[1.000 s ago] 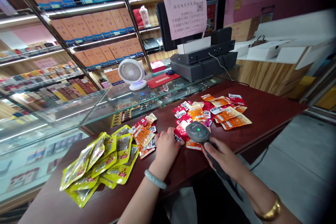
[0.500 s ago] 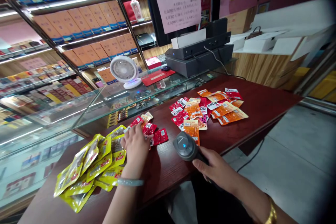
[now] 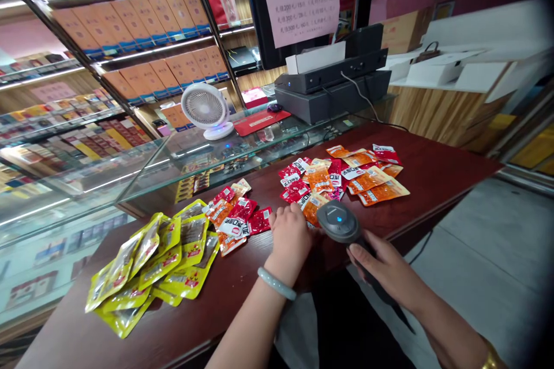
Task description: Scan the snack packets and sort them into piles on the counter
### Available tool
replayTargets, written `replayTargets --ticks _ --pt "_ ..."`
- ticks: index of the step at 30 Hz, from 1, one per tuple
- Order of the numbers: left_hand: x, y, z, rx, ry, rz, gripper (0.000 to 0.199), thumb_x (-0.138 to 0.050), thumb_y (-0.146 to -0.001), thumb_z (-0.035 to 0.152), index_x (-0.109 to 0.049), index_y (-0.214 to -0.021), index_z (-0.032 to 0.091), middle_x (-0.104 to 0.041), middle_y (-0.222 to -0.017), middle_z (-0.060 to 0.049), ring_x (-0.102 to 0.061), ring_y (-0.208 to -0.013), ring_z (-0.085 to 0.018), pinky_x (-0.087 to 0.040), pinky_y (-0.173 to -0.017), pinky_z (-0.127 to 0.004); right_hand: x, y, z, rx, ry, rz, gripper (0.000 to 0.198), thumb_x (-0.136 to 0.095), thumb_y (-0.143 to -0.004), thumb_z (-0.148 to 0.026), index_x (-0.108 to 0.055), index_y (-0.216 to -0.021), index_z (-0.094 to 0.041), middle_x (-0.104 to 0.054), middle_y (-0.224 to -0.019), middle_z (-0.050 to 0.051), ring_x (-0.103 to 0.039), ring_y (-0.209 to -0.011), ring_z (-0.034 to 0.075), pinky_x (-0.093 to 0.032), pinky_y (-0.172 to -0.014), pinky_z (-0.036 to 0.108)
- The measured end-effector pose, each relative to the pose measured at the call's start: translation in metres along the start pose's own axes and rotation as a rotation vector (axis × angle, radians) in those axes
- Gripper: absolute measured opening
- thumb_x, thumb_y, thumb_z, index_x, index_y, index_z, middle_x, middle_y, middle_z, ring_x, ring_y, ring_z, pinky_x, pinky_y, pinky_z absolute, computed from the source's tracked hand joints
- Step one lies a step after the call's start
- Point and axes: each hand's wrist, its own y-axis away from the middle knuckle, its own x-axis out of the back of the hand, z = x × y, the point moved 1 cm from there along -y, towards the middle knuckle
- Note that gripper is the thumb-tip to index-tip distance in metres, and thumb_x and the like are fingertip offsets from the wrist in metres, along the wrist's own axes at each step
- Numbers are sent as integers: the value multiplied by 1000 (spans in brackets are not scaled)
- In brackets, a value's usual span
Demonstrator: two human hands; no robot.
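Observation:
My right hand [image 3: 383, 265] is wrapped round the handle of a dark grey barcode scanner [image 3: 340, 222], whose head shows a blue light. My left hand [image 3: 292, 234], with a pale bangle at the wrist, has its fingers curled at the lower edge of an orange snack packet [image 3: 312, 206]; its fingertips are partly hidden. This packet lies at the front of a pile of red and orange snack packets [image 3: 294, 189]. Left of my left hand is a smaller group of red and orange packets [image 3: 242, 210]. Further left, several yellow-green snack pouches [image 3: 160, 265] lie heaped.
A dark red-brown table [image 3: 450, 164] carries the packets. Behind it, a glass counter [image 3: 173, 155] holds a white fan [image 3: 205, 106], a red mat [image 3: 262, 122] and a black cash drawer [image 3: 331, 95]. Shelves of orange boxes [image 3: 138, 23] stand at the back.
My left hand has moved right, from the small group to the larger pile. An orange packet now shows in the small group. The scanner has moved right and slightly up; the front orange packet has turned.

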Motion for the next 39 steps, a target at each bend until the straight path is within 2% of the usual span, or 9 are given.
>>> replayTargets --ticks 3,8,22,25,28,32,35,37,39 --pt "2 4 -14 121 78 -62 48 -71 -79 47 -54 -109 13 -71 -87 -12 -67 -89 -31 -39 -88 -41 0 0 -1 0 -34 -1 39 -52 -94 -60 -50 -82 -22 -54 -60 -4 -50 -51 13 -42 -49 24" --pt "5 14 -39 253 237 -37 44 -75 -77 45 -51 -104 19 -71 -85 -5 -69 -87 -28 -40 -78 -32 -10 -2 -7 13 -108 -57 40 -51 -94 -61 -50 -86 -21 -52 -63 -5 -48 -51 11 -41 -49 23" --pt "4 31 -72 300 259 -27 42 -71 -79 45 -51 -106 19 -72 -92 -7 -69 -91 -28 -42 -79 -33 -52 -21 -28 73 -129 -196 39 -52 -95 -58 -53 -95 -20 -50 -60 -6 -47 -49 10 -41 -48 22" --pt "13 27 -94 392 231 -1 45 -68 -80 48 -49 -109 20 -72 -94 -8 -69 -93 -28 -43 -81 -34 -58 -25 -26 69 -127 -205 37 -53 -95 -57 -52 -95 -20 -52 -61 -6 -48 -48 9 -41 -47 22" --pt "25 18 -127 526 107 41 49 -60 -84 55 -48 -114 19 -72 -96 -11 -69 -97 -31 -43 -86 -39 -61 -26 -24 74 -128 -228 34 -54 -95 -55 -51 -91 -21 -51 -61 -7 -47 -45 9 -40 -45 21" --pt "35 9 -159 558 -97 71 52 -57 -84 54 -51 -117 14 -69 -108 -19 -62 -110 -38 -41 -92 -48 -59 -24 -23 57 -110 -225 34 -55 -94 -54 -52 -91 -20 -49 -58 -8 -46 -45 9 -40 -45 21" --pt "38 5 -155 506 -193 242 65 -64 -79 51 -48 -129 13 -58 -131 -22 -51 -124 -40 -40 -98 -50 -55 -23 -23 42 -101 -203 38 -55 -94 -56 -54 -96 -18 -49 -59 -7 -47 -45 9 -40 -45 21" --pt "37 3 -137 419 -198 332 69 -65 -80 50 -46 -136 16 -51 -141 -20 -45 -130 -39 -37 -103 -51 -51 -22 -23 46 -101 -191 39 -54 -94 -56 -55 -100 -17 -50 -59 -7 -47 -45 9 -40 -46 22" --pt "32 -2 -112 280 -153 327 61 -64 -82 49 -51 -134 19 -50 -144 -16 -43 -132 -36 -35 -107 -50 -47 -22 -23 49 -102 -182 40 -55 -93 -56 -56 -102 -17 -50 -60 -7 -47 -46 9 -40 -46 22"
